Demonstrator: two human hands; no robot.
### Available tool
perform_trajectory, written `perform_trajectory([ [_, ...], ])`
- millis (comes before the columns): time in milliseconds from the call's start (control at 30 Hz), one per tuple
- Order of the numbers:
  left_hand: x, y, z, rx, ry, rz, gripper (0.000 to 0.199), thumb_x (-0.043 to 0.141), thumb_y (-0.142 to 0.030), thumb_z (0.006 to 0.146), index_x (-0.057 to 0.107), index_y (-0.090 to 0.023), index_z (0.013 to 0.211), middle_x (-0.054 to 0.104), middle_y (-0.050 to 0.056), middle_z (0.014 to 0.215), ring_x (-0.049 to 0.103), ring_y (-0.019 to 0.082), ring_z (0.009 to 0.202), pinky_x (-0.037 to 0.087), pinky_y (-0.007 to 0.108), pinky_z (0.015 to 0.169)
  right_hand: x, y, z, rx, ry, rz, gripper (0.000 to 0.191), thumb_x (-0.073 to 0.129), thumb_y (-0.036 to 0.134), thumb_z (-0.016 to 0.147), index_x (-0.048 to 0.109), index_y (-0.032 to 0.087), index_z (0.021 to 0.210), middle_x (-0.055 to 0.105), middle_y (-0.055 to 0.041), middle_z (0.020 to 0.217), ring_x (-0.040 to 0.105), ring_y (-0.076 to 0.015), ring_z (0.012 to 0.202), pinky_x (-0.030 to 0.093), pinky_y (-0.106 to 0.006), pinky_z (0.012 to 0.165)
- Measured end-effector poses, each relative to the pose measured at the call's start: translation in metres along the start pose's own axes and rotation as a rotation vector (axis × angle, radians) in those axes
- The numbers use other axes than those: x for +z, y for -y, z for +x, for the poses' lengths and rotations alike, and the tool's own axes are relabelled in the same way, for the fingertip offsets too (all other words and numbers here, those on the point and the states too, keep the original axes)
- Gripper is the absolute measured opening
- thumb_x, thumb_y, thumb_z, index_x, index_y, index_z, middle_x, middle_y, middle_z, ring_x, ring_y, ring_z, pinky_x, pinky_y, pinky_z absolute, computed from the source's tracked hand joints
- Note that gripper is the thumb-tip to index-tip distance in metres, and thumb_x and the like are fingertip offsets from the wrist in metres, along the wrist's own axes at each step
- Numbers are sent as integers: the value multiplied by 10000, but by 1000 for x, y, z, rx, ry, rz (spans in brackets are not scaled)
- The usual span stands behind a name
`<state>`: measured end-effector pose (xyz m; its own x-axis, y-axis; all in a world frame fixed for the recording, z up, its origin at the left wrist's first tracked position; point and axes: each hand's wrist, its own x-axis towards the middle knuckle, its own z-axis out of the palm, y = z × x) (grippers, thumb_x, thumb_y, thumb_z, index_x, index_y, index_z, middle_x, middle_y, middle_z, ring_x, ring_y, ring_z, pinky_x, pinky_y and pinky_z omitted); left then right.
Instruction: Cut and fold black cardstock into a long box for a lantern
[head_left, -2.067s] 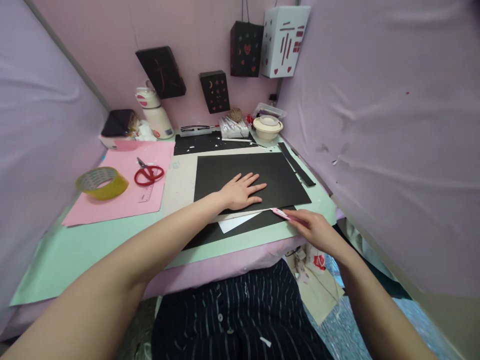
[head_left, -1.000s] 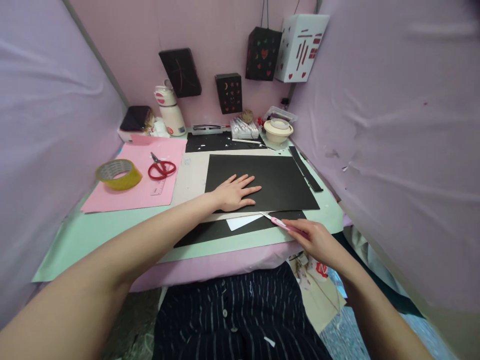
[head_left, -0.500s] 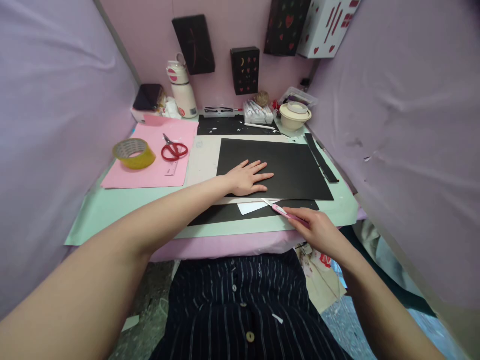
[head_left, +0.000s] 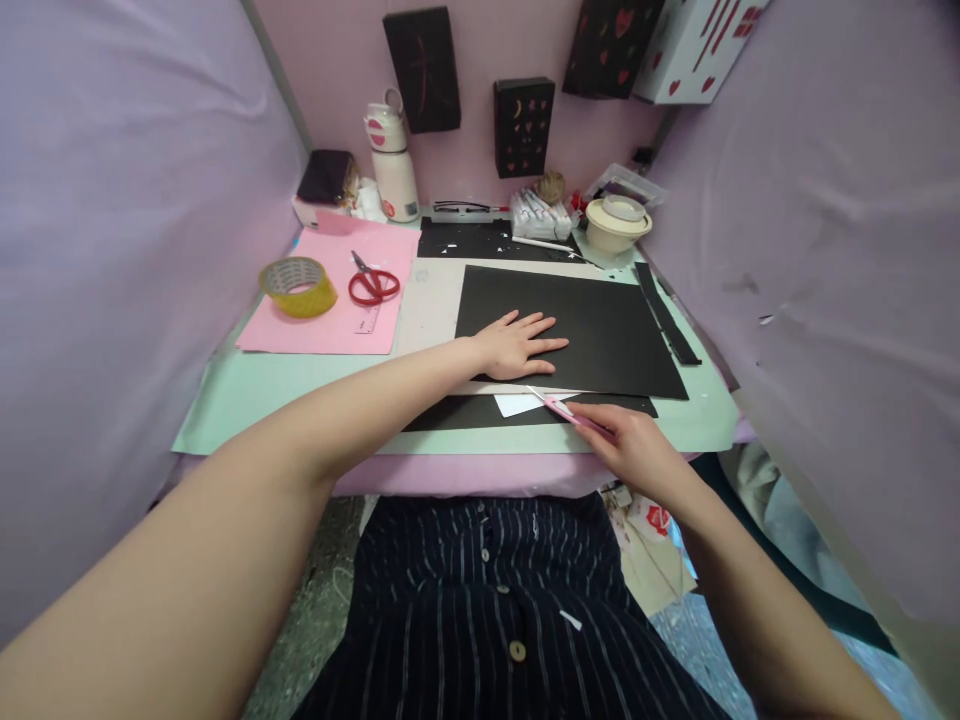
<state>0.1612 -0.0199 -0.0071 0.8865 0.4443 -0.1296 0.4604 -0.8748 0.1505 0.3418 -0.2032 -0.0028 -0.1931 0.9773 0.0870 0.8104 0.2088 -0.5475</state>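
Held black paper flat under the spread left hand, gripped a knife in the right hand, and likely needed steady pressure.

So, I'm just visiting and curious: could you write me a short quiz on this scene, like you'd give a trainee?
1. True or false: the left hand lies spread on the large black sheet.
2. Short answer: which red-handled tool lies on the pink sheet, to the right of the tape roll?
3. Multiple choice: what does the right hand hold? (a) the tape roll, (b) a pink-handled cutter, (c) the pink sheet.

Key: 1. True. 2. The scissors. 3. b.
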Motion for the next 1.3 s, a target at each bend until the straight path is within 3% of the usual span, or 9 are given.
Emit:
perform_trajectory([
  [367,0,0,1,-1,9,-16,662,268,-653,925,244,-340,1508,95,19,1615,63,264,1482,54,520,1168,7,3,14,0,0,17,354,518,214,887,654,231,1213,701,-44,1168,661,-236,1047,508,-359,917],
  [633,1,2,1,-1,5,-27,656,270,-657,921,245,-357,1504,98,-3,1615,55,255,1483,48,513,1172,6,14,6,35,39,91,325,502,264,912,659,238,1196,694,-36,1185,657,-230,1060,510,-346,909],
  [867,6,-19,-2,-210,-66,-98,654,271,-632,937,258,-315,1509,132,45,1613,75,287,1478,106,514,1167,-5,-11,4,27,57,123,329,503,340,931,646,270,1219,674,-22,1223,629,-231,1115,496,-367,961],
  [933,1,-13,-9,-177,-78,-107,628,288,-594,952,262,-304,1508,127,52,1614,83,280,1478,119,496,1168,-9,-19,4,16,65,119,337,501,350,933,643,275,1229,668,-22,1234,627,-232,1117,495,-374,970],
  [1067,-7,19,-29,-11,-37,-31,588,324,-584,952,303,-341,1487,111,22,1617,59,256,1482,61,478,1176,-17,-29,6,5,106,105,347,496,349,930,633,309,1247,664,-8,1242,635,-240,1104,513,-389,952],
  [1167,-5,37,-39,-6,10,-13,607,296,-614,949,270,-353,1496,95,18,1618,66,259,1481,62,485,1173,-21,-28,10,-24,150,126,359,485,330,932,617,335,1266,648,11,1270,620,-238,1135,504,-389,971],
  [1300,-1,41,-37,-6,-4,-14,620,286,-632,944,252,-360,1500,102,15,1616,77,259,1480,60,483,1171,-20,-22,18,-42,147,179,371,483,315,929,613,309,1277,644,-7,1276,614,-238,1147,504,-389,975],
])
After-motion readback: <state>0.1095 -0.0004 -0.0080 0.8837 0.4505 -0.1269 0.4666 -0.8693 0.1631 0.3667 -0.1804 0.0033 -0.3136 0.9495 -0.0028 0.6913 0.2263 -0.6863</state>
